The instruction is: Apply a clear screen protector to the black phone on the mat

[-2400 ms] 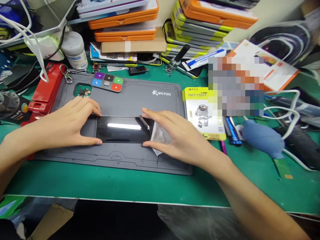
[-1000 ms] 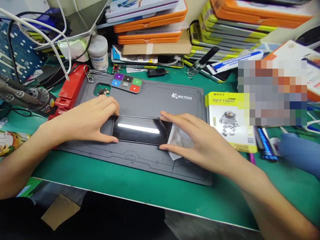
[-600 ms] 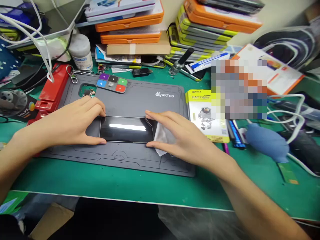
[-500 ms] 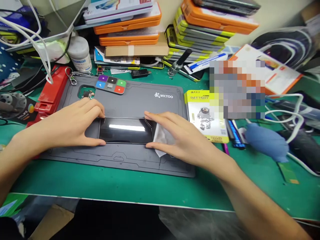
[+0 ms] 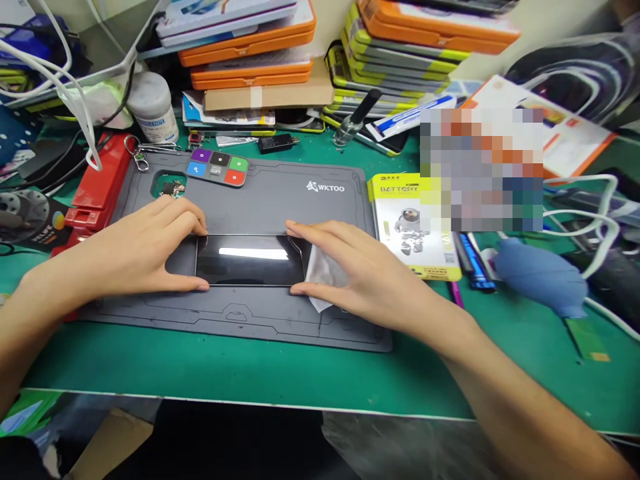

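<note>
A dark smartphone (image 5: 247, 263) lies lengthwise, screen up, on a grey work mat (image 5: 280, 320), and a bright strip of light reflects in its glass. My left hand (image 5: 160, 250) grips its left end, fingers on the far edge and thumb on the near one. At the other end my right hand (image 5: 345, 267) pinches the same two long edges between fingers and thumb. Under the right palm shows a crumpled whitish wipe (image 5: 323, 277). Whether the phone's back is attached cannot be seen.
Left are a red tool (image 5: 100, 180), a white jar (image 5: 153, 107) and a coloured tile block (image 5: 217, 167). Right are a yellow battery box (image 5: 410, 227) and a blue air blower (image 5: 543, 273). Stacked orange cases (image 5: 250, 47) stand behind, beside a small bottle (image 5: 350, 127).
The whole view has shifted slightly. Both hands keep the same grip on the phone, which stays in place on the mat.
</note>
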Motion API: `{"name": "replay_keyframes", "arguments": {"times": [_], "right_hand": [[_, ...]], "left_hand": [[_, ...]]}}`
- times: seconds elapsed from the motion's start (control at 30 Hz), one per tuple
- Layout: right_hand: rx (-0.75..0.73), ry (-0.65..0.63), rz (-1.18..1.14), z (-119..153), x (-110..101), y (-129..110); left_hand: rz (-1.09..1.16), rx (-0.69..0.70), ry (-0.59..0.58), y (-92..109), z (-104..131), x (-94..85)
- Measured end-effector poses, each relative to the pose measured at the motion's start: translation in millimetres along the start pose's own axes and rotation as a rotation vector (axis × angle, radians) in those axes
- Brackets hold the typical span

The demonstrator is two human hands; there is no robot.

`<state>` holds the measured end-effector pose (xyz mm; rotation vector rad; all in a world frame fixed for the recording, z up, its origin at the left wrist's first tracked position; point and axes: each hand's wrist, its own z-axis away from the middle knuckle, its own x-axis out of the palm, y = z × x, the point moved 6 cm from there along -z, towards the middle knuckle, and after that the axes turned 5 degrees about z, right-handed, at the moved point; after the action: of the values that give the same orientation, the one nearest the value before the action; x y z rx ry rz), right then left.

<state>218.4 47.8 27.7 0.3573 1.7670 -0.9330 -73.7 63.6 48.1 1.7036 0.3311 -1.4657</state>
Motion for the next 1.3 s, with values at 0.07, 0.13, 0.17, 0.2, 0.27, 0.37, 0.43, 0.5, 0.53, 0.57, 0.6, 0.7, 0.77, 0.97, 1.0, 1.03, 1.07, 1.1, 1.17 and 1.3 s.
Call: {"name": "replay_keyframes", "arguments": {"times": [0.07, 0.13, 0.17, 0.2, 0.27, 0.37, 0.43, 0.5, 0.53, 0.57, 0.6, 0.7, 0.77, 0.97, 1.0, 1.03, 1.07, 1.1, 1.17, 1.3], "right_hand": [[0.002, -0.003, -0.004, 0, 1, 0], [-0.004, -0.001, -0.008, 1, 2, 1], [-0.008, 0.005, -0.006, 2, 3, 1], [-0.01, 0.015, 0.0, 2, 3, 2], [-0.013, 0.038, 0.018, 4, 5, 3], [-0.023, 0.04, 0.028, 5, 6, 4], [-0.029, 0.031, 0.029, 6, 7, 4], [-0.032, 0.031, 0.034, 6, 6, 4], [-0.035, 0.034, 0.036, 6, 6, 4], [-0.037, 0.036, 0.036, 6, 6, 4], [-0.039, 0.036, 0.033, 6, 6, 5], [-0.041, 0.037, 0.019, 6, 7, 5], [-0.043, 0.042, 0.012, 6, 7, 5], [-0.018, 0.031, 0.01, 5, 6, 3], [-0.017, 0.03, 0.005, 5, 5, 2], [-0.017, 0.029, -0.003, 4, 4, 1], [-0.016, 0.025, -0.012, 3, 3, 1], [-0.012, 0.019, -0.021, 2, 2, 0], [0.002, 0.003, -0.034, 1, 1, 0], [0.038, -0.029, -0.049, -1, 1, 0]], "left_hand": [[0.013, -0.004, -0.004, 1, 0, -1.3], [0.033, -0.009, -0.018, 2, 1, -3.7], [0.045, -0.014, -0.031, 3, 2, -5.2], [0.057, -0.022, -0.045, 4, 2, -6.9], [0.08, -0.055, -0.056, 6, 3, -11.0], [0.082, -0.158, 0.045, 5, 4, -20.0], [0.089, -0.208, 0.129, 4, 4, -23.3], [0.113, -0.199, 0.152, 5, 2, -21.4], [0.126, -0.184, 0.143, 6, 1, -19.3], [0.135, -0.172, 0.128, 6, 0, -17.1], [0.139, -0.163, 0.115, 6, 0, -15.3], [0.142, -0.187, 0.096, 3, -1, -12.7], [0.144, -0.21, 0.094, 2, -1, -12.4], [0.148, -0.191, 0.076, 0, -1, -12.2], [0.147, -0.189, 0.076, -1, -1, -12.3], [0.142, -0.189, 0.074, -3, -1, -12.2], [0.134, -0.195, 0.072, -6, -1, -12.0], [0.128, -0.189, 0.077, -8, -1, -11.9], [0.118, -0.173, 0.087, -11, -2, -11.6], [0.107, -0.139, 0.092, -14, -3, -10.3]]}}
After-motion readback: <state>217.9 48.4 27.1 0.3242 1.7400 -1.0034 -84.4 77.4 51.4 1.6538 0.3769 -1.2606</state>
